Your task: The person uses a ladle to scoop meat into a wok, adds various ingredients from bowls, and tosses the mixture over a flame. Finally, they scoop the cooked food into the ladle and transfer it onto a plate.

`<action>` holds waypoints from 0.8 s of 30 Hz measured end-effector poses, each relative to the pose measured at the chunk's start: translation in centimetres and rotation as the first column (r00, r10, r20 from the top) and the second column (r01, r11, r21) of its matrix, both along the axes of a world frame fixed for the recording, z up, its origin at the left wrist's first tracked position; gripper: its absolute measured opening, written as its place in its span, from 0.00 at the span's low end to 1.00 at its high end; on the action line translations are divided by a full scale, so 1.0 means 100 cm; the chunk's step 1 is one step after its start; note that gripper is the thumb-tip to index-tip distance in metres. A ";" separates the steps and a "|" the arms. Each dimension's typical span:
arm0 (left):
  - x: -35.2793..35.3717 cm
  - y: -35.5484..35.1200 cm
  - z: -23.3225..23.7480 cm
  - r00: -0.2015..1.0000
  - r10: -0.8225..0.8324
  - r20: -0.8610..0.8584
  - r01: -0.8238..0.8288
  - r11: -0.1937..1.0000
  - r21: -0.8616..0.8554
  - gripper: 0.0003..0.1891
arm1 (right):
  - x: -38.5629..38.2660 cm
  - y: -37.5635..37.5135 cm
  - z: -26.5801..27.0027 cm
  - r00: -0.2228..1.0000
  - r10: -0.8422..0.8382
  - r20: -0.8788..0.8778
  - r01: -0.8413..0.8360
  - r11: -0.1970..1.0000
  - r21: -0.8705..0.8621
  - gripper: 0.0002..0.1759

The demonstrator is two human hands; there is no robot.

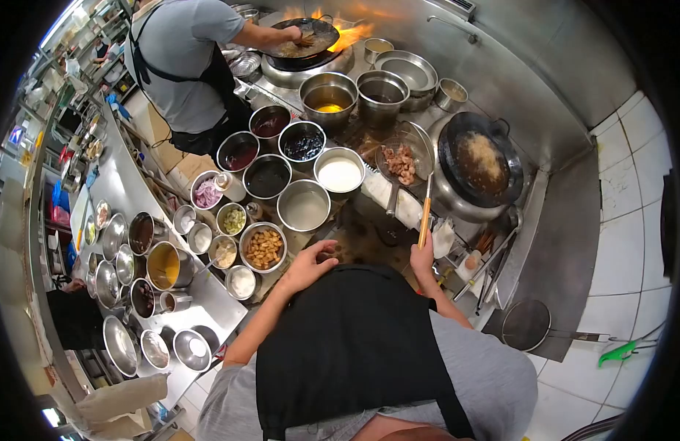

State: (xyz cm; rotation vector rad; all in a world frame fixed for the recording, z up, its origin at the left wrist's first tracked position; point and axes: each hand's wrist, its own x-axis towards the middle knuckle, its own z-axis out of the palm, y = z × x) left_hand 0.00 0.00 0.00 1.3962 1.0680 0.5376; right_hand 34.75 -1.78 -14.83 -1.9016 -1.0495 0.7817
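My right hand (422,259) is closed around the wooden handle of a skimmer (426,213). Its metal end reaches forward and overlaps a strainer (392,200) of browned meat pieces (401,163). To the right, a black wok (450,158) sits on a burner, with bubbling brown liquid and pale foam (481,158) inside. Near the counter's front edge, my left hand (310,266) is empty, its fingers apart and loosely bent. Closest to it are a bowl of golden-brown fried pieces (263,247) and a pot of cloudy liquid (303,206).
At the upper left, a co-worker (182,66) handles another wok (303,44) with flames (351,34) beside it. Pots of dark sauces (266,176) and a pot of oil (329,101) crowd the counter. Bowls cover the left table (222,294). A mesh strainer (526,325) hangs right.
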 end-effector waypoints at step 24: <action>-0.024 -0.048 -0.020 0.952 0.306 -0.009 -0.306 0.952 0.021 0.23 | -0.050 0.256 0.138 0.237 0.173 -0.956 0.026 0.983 0.184 0.08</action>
